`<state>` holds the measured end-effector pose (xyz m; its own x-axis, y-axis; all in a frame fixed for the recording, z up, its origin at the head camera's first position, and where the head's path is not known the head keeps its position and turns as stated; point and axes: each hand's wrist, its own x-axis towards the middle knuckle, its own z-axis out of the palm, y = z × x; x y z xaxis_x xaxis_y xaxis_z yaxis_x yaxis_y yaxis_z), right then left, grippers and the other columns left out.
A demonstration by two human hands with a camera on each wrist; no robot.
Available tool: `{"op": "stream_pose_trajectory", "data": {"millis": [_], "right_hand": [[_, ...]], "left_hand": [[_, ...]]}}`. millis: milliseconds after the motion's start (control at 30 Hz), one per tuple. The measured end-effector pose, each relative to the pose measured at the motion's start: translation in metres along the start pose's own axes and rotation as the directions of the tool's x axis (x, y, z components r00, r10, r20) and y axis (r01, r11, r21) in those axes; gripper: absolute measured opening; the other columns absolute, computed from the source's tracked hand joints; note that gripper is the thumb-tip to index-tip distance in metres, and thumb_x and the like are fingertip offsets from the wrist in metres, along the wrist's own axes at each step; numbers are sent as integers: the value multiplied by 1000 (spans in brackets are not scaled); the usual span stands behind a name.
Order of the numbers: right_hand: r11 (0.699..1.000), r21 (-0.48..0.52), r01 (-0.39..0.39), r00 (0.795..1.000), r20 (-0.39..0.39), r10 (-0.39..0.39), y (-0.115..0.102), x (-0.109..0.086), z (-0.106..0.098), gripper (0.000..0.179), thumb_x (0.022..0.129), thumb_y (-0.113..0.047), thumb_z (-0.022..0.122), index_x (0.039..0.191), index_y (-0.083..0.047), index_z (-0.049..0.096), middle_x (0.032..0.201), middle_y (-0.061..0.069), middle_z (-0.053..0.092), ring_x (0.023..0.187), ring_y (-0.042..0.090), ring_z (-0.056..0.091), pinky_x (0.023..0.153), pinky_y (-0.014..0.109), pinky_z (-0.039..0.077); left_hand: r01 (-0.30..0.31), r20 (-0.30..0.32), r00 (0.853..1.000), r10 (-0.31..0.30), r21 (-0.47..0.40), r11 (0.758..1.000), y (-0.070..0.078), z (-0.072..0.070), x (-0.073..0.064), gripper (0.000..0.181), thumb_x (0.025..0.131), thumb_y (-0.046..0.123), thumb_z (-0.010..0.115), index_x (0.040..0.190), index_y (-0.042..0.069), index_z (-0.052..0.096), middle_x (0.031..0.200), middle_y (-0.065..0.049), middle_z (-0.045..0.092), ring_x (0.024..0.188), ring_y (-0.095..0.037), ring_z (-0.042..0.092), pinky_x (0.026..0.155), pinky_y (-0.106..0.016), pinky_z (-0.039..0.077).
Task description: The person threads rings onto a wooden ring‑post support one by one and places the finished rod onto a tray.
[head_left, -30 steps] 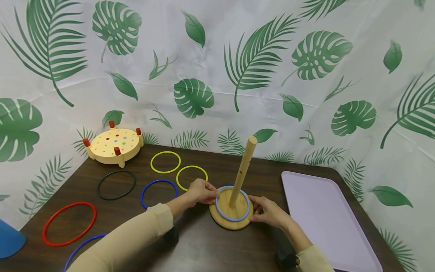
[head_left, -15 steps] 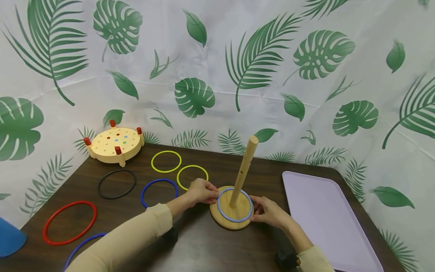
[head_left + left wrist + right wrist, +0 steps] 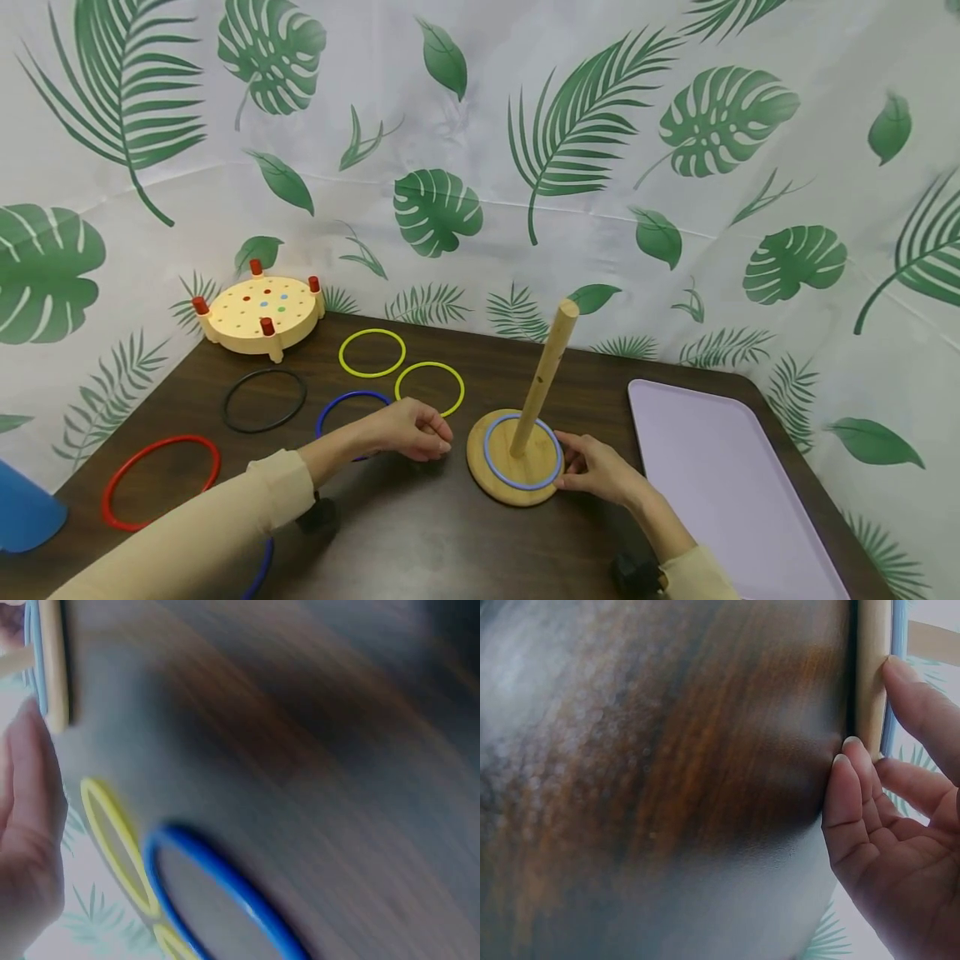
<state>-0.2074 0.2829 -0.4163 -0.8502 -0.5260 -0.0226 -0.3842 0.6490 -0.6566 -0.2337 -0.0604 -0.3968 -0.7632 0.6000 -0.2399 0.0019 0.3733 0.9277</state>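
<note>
A light blue ring (image 3: 487,455) lies around the foot of an upright wooden post (image 3: 545,377), on its round wooden base (image 3: 476,468). My right hand (image 3: 600,477) is at the right side of the base, thumb and index finger (image 3: 915,784) set apart along the ring's edge. In the right wrist view the other fingertips rest low beside the base. To the left of the base my left hand (image 3: 412,429) hovers over the table, fingers loosely curled and holding nothing. It overlaps a dark blue ring (image 3: 321,421) in the head view.
Two yellow rings (image 3: 341,354), a black ring (image 3: 227,408) and a red ring (image 3: 217,454) lie on the left of the dark table (image 3: 465,550). Behind them stands a cream pegged disc (image 3: 232,317). A blue object (image 3: 30,512) is far left, a lilac tray (image 3: 720,475) right.
My left hand has let go of the light blue ring and drawn back to the left. The ring has shifted slightly right on the base. My right hand has stayed at its edge.
</note>
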Motion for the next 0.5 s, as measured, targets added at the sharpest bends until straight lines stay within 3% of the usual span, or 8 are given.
{"op": "stream_pose_trajectory", "data": {"millis": [333, 500], "right_hand": [[1000, 7, 6, 1000, -3, -6, -1, 0, 0, 71, 79, -17, 76, 130, 18, 41, 86, 8, 60, 74, 4, 55, 65, 20, 49], [1000, 23, 10, 1000, 2, -10, -2, 0, 0, 70, 79, -16, 76, 130, 18, 42, 85, 8, 60, 74, 4, 55, 65, 20, 49]], "left_hand": [[41, 200, 978, -57, 84, 996, -16, -48, -55, 22, 84, 10, 69, 99, -5, 63, 79, 1, 65, 76, -9, 60, 70, -27, 55], [37, 258, 964, -65, 112, 993, -28, -72, -83, 26, 85, 10, 68, 101, -9, 59, 81, 0, 63, 73, -7, 58, 66, -21, 52]]}}
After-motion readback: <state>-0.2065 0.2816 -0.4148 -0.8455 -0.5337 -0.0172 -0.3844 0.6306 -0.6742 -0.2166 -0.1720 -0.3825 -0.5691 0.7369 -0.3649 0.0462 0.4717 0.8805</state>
